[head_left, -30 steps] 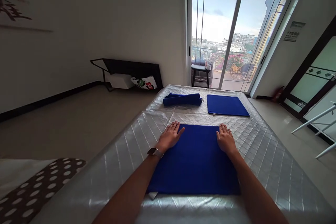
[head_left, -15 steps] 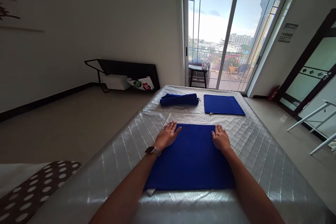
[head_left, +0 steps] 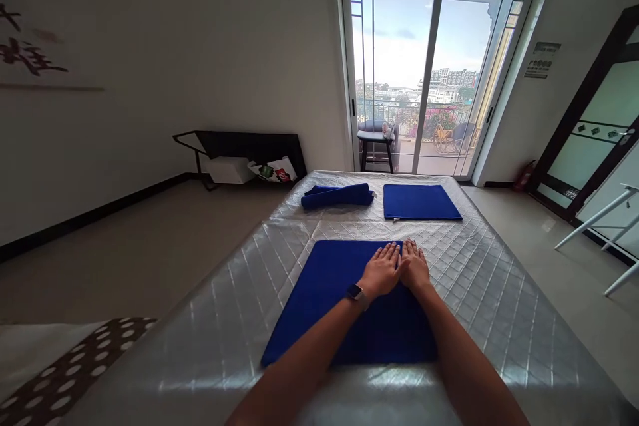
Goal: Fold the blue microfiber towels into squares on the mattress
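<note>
A flat blue cloth piece [head_left: 319, 299], roughly rectangular, lies on a silver quilted table cover [head_left: 224, 319] right in front of me. My left hand [head_left: 382, 269], with a watch on the wrist, rests palm down on its far right part, fingers stretched out. Beside it, at the far right corner, my right hand [head_left: 415, 266] lies flat as well, and the two hands touch or nearly touch. My forearms cover some of the cloth. Farther back are a loosely rolled blue cloth [head_left: 338, 196] on the left and another flat blue cloth piece [head_left: 422, 202] on the right.
A low black rack [head_left: 249, 153] with a white box [head_left: 229, 170] and a printed bag [head_left: 274, 171] stands by the wall. Beyond the sliding glass door [head_left: 389, 60] is a dark stool [head_left: 375, 146]. White table legs [head_left: 594, 219] stand at right, polka-dot fabric [head_left: 84, 359] at lower left.
My left hand has slid right across the blue cloth, from its far left corner to beside my right hand. My right hand stays near the far right corner. The view has shifted slightly.
</note>
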Demonstrator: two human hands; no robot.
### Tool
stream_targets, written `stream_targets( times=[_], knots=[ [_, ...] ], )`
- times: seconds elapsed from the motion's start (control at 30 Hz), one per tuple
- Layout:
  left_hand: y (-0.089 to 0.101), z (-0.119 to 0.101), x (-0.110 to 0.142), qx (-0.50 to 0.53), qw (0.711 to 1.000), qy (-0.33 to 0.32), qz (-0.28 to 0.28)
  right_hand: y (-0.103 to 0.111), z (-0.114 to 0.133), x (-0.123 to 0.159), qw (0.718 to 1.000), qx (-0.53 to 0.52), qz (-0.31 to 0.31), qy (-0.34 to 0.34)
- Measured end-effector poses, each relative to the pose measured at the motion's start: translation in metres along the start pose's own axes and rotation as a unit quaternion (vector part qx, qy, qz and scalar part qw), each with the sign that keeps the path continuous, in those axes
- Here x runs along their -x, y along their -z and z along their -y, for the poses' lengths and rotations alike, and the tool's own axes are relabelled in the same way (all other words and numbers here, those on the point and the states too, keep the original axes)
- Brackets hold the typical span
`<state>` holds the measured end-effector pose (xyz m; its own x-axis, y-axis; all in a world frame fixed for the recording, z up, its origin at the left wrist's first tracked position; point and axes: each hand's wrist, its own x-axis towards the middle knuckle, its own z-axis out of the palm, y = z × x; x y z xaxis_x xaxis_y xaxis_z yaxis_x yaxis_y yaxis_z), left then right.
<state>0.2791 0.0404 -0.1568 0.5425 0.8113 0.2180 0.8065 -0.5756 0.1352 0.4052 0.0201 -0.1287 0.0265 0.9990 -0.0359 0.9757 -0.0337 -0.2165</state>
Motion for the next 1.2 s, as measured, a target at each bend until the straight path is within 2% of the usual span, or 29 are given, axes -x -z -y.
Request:
stream_targets(
  times=[0.03, 0.1, 0.17, 0.37, 0.5, 0.63, 0.9, 1.03, 1.2],
  knots=[
    [-0.005, -0.003, 0.000, 0.004, 1.000, -0.002, 0.002, 0.000, 0.000, 0.000, 1.000, 0.001, 0.002, 0.003],
    [-0.008, 0.006, 0.004, 0.002, 1.000, 0.016, 0.007, -0.001, 0.000, -0.001, 1.000, -0.001, -0.004, 0.003],
    [-0.005, 0.029, 0.013, -0.008, 0.999, 0.047, 0.012, -0.001, 0.002, -0.001, 1.000, -0.011, -0.013, -0.004],
    [0.013, 0.117, 0.058, -0.053, 0.989, 0.138, 0.005, 0.000, 0.004, 0.000, 0.999, -0.032, -0.011, -0.019],
    [0.017, 0.152, 0.081, -0.068, 0.983, 0.172, -0.011, -0.001, 0.002, -0.001, 1.000, -0.022, -0.009, -0.019],
    [0.016, 0.157, 0.084, -0.049, 0.980, 0.192, -0.022, -0.004, 0.000, -0.003, 1.000, -0.007, -0.011, -0.022],
    [0.024, 0.144, 0.080, -0.013, 0.978, 0.208, -0.010, 0.007, 0.005, 0.002, 0.999, 0.031, -0.004, -0.029],
    [0.027, 0.140, 0.079, -0.005, 0.977, 0.211, -0.004, 0.012, 0.008, 0.012, 0.998, 0.046, 0.007, -0.032],
    [0.027, 0.140, 0.077, -0.007, 0.977, 0.212, -0.005, 0.007, 0.006, 0.035, 0.999, 0.042, 0.013, -0.010]
  ],
)
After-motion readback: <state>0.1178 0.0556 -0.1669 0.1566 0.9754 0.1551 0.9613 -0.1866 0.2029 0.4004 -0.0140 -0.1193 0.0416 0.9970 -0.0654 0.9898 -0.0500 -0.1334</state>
